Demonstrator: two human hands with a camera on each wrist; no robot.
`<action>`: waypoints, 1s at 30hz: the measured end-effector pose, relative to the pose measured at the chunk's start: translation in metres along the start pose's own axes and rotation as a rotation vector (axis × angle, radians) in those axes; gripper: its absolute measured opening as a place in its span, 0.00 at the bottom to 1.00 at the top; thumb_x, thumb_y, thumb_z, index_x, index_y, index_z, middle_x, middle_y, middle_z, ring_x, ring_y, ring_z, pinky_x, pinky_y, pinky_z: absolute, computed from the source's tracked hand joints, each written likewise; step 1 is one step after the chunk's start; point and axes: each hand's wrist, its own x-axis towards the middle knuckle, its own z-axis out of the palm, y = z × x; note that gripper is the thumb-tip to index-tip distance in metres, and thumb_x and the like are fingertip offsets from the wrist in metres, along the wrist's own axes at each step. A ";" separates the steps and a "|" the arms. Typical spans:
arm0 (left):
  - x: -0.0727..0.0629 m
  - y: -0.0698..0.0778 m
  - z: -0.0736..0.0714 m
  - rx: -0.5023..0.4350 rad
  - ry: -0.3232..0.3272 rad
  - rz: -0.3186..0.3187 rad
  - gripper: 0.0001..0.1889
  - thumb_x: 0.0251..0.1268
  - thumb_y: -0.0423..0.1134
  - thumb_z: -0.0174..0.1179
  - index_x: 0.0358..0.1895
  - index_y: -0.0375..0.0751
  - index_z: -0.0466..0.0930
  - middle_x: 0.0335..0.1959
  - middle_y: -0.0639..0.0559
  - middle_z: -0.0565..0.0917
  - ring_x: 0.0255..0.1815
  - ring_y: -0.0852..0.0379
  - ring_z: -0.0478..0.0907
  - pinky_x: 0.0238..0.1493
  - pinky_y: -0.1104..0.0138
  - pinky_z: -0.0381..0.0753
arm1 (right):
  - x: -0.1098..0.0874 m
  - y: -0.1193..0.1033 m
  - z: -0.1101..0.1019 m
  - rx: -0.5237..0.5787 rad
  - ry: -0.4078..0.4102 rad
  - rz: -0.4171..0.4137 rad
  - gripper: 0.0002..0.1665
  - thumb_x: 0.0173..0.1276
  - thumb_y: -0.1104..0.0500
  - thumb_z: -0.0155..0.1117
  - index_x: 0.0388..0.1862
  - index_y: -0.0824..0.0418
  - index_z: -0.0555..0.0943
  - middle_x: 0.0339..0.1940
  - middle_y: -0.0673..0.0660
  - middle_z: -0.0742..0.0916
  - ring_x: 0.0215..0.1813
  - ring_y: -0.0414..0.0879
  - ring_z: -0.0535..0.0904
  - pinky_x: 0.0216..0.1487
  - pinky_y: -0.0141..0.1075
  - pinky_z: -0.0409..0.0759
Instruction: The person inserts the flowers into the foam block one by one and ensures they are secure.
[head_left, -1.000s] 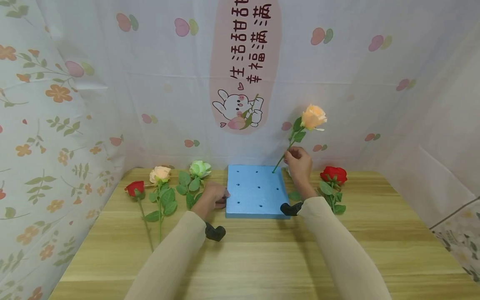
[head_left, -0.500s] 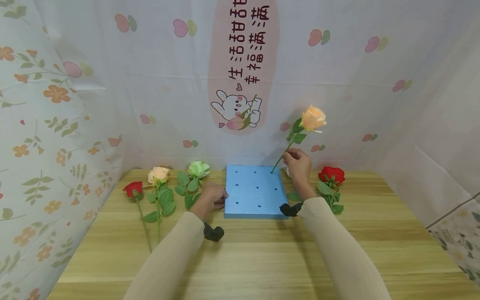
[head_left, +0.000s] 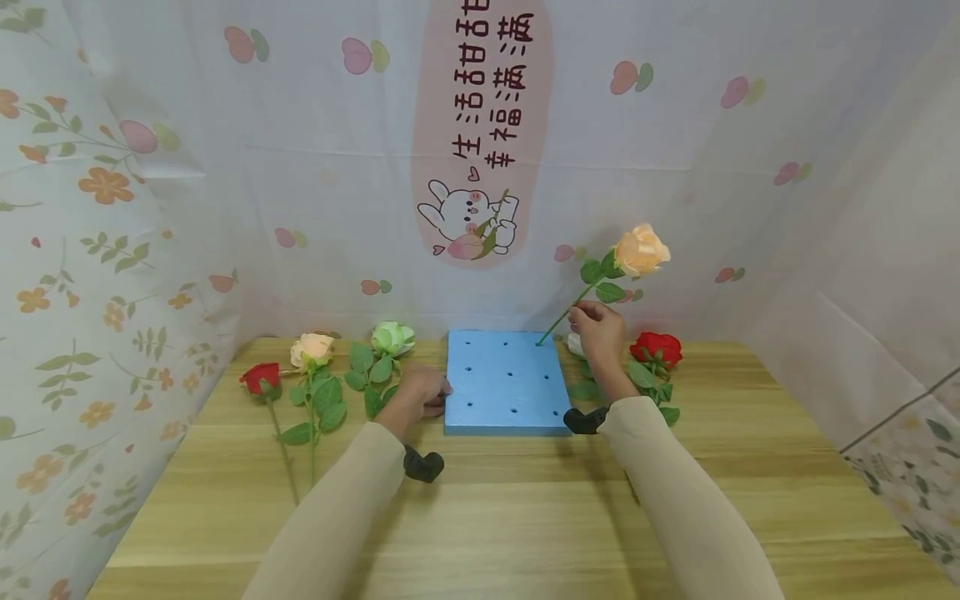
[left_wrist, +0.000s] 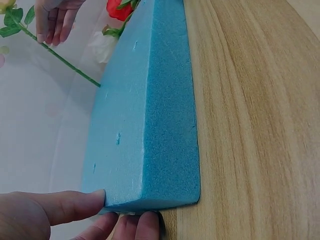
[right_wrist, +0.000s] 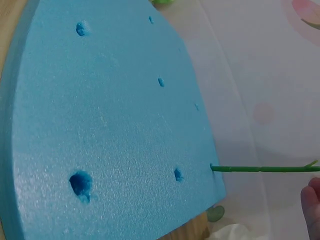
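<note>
Between thumb and fingers, my right hand (head_left: 600,333) pinches the green stem of a peach rose (head_left: 641,250). Its bloom leans up and to the right, against the backdrop. The stem's lower end (right_wrist: 220,168) stands in the back right hole of a blue foam block (head_left: 491,392). My left hand (head_left: 420,392) holds the block's left side. In the left wrist view its thumb (left_wrist: 82,204) lies on the top edge and the other fingers are at the side face. Several small holes dot the block's top.
Left of the block lie a red rose (head_left: 262,379), another peach rose (head_left: 311,352) and a pale green rose (head_left: 392,338). Beyond my right hand are a red rose (head_left: 656,348) and a white bloom (head_left: 575,343), partly hidden. A printed cloth (head_left: 337,208) hangs behind the wooden table (head_left: 487,517).
The peach rose's bloom has tipped further right and a little lower, its stem end staying at the same hole. My left hand keeps its place at the block; the head view has shifted slightly.
</note>
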 end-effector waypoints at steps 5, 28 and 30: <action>0.000 0.001 0.000 -0.004 0.001 -0.002 0.17 0.61 0.24 0.59 0.53 0.27 0.73 0.39 0.43 0.75 0.39 0.49 0.75 0.46 0.59 0.84 | -0.002 0.000 -0.004 0.019 -0.027 0.026 0.17 0.71 0.59 0.61 0.51 0.70 0.82 0.48 0.72 0.84 0.34 0.35 0.83 0.43 0.30 0.84; 0.003 0.000 0.000 0.003 0.009 -0.024 0.19 0.61 0.23 0.59 0.55 0.27 0.71 0.41 0.42 0.75 0.38 0.50 0.74 0.45 0.60 0.84 | -0.010 0.015 -0.076 -0.282 -0.038 0.061 0.20 0.73 0.58 0.57 0.55 0.71 0.79 0.48 0.69 0.85 0.28 0.27 0.78 0.39 0.27 0.84; 0.005 0.000 0.001 0.010 0.013 -0.028 0.19 0.60 0.23 0.59 0.55 0.27 0.71 0.41 0.41 0.75 0.39 0.50 0.75 0.44 0.60 0.85 | -0.010 0.018 -0.085 -0.242 -0.056 0.067 0.20 0.73 0.59 0.56 0.56 0.74 0.78 0.40 0.61 0.87 0.29 0.27 0.79 0.40 0.28 0.84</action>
